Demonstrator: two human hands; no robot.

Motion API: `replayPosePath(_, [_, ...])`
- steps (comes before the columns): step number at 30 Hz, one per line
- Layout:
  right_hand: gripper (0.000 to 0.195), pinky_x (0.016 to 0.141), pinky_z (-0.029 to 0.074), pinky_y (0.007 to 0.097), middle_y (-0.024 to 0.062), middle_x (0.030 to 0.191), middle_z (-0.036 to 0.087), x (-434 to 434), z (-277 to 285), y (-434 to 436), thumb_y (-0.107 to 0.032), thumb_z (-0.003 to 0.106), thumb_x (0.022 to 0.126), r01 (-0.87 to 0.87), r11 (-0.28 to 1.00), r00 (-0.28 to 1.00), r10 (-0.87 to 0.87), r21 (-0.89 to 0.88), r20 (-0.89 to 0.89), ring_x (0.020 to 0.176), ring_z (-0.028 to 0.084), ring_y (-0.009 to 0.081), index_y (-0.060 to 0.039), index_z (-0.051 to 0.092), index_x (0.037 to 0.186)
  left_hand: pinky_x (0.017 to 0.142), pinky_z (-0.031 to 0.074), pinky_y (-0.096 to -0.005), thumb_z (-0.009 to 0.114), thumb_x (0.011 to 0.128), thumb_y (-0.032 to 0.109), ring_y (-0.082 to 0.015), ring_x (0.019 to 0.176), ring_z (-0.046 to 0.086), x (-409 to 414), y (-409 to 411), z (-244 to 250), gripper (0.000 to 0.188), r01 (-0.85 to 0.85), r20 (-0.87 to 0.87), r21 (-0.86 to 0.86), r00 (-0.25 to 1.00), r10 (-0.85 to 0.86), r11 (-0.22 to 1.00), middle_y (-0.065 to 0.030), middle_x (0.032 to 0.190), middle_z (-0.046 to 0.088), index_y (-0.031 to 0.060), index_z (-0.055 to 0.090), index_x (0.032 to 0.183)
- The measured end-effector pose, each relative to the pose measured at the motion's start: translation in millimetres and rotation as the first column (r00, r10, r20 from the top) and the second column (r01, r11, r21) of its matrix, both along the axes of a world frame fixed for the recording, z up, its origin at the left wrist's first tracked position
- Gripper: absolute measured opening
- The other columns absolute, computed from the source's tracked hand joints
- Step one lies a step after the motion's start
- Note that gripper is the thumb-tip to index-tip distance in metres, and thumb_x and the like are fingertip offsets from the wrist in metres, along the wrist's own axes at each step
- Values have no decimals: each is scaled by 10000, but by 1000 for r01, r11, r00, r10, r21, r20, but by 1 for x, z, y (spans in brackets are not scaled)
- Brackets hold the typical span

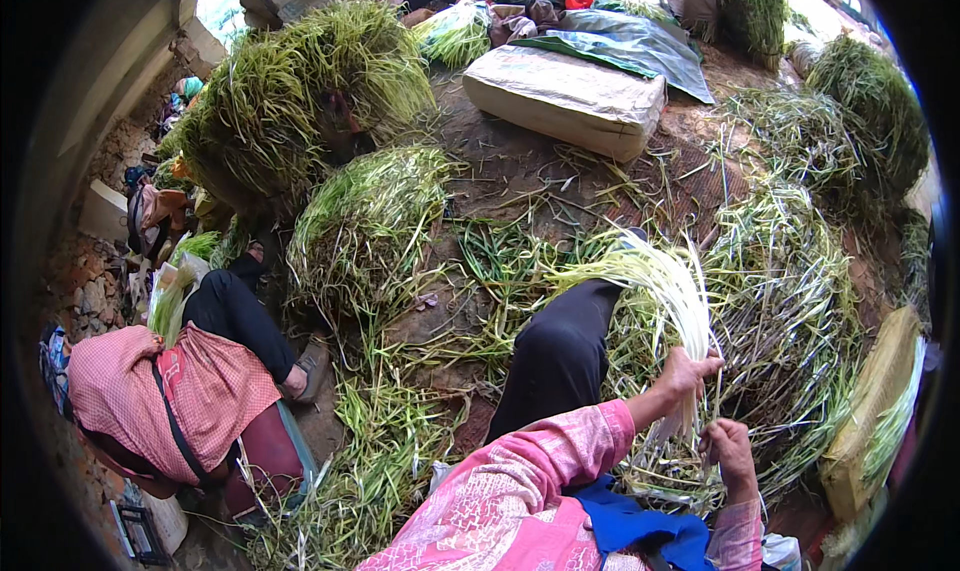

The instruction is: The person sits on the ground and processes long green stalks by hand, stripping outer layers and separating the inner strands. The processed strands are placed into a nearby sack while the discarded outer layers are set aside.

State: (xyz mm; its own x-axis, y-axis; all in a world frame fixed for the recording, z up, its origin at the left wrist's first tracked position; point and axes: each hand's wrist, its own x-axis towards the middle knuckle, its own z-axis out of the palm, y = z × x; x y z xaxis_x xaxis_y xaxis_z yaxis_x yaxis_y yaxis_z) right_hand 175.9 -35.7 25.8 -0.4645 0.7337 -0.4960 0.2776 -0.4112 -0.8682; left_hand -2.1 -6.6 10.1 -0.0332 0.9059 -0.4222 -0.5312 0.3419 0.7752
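My left hand point(675, 383) grips a bundle of long leafy stalks point(694, 308), white at the base and pale yellow-green toward the leaves. They look like chives or young garlic; the exact kind is unclear. The leaves arch up and to the left, over my dark trouser knee point(559, 346). Just below, my right hand point(727, 451) pinches a thin strand point(718, 398) that runs up beside the bundle. A large heap of uncleaned stalks point(780, 308) with brown, stringy ends lies right behind and beside both hands.
Another person point(180, 413) sits bent over at the left. Tall piles of greens point(300, 98) and a lower heap point(375, 226) stand ahead. A wrapped pale bale point(562, 94) lies beyond, partly under a tarp point(622, 42). A yellowish block point(870, 413) stands at the right; loose trimmings point(382, 451) cover the ground.
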Motion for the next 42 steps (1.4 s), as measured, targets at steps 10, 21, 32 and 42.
replayPosePath(10, [301, 356, 269, 168, 28, 596, 563, -17, 8, -19, -278, 469, 893, 68, 997, 990, -73, -44, -123, 383, 360, 23, -5, 571, 817, 292, 342, -190, 579, 792, 75, -73, 337, 438, -7, -8, 1, 81, -9, 99, 100, 995, -1, 995, -86, 640, 620, -4, 566, 800])
replayPosePath(21, [241, 590, 446, 330, 108, 758, 614, 64, -23, -121, -277, 536, 804, -656, 750, 550, 400, 83, 733, 640, 569, 188, -72, 646, 864, 332, 394, -257, 537, 830, 103, -127, 409, 482, -57, 6, 27, 82, -180, 72, 177, 983, 170, 968, -122, 760, 614, 23, 519, 826])
replayPosePath(32, [228, 496, 369, 301, 97, 577, 534, -63, 44, -40, -190, 541, 803, -65, 767, 980, -71, 639, 186, 522, 462, 128, 23, 620, 822, 446, 396, -233, 555, 824, 140, -113, 535, 501, -29, -46, 20, 109, -50, 224, 249, 975, -7, 967, -79, 796, 617, 43, 569, 870])
replayPosePath(42, [192, 533, 401, 187, -2, 710, 569, -62, 41, -57, -126, 512, 830, 15, 986, 973, 24, 165, -230, 589, 487, 43, 25, 601, 908, 364, 430, -242, 542, 832, 165, -123, 426, 543, -59, -91, 95, 195, 54, 94, 216, 993, -76, 975, -68, 595, 581, 0, 576, 734])
